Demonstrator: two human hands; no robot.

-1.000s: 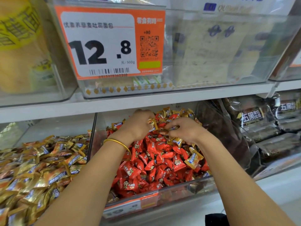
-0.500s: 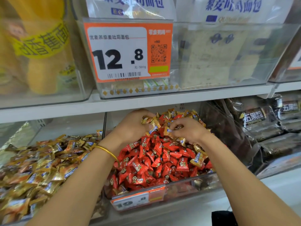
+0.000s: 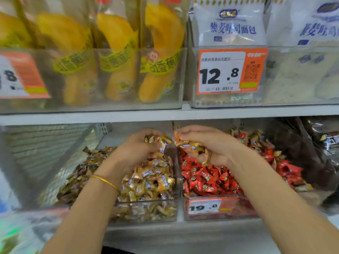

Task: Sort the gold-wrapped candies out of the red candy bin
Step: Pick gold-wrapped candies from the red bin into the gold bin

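Left hand and right hand, risen, clutch gold-wrapped candies flanking the divider.

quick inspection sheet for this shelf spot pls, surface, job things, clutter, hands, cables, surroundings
surface: bins sit on a grey ledge under a white shelf board
job's things: red candy bin holds red candies; gold candy bin just left of it is full of gold candies
clutter: stray gold ones lie among the red at the bin's back and right
grippers: left hand grips gold candies over the gold bin; right hand grips more over the red bin's left edge
cables: nothing seen
surroundings: price tag, yellow snack packs, bread bags above; dark packets at right
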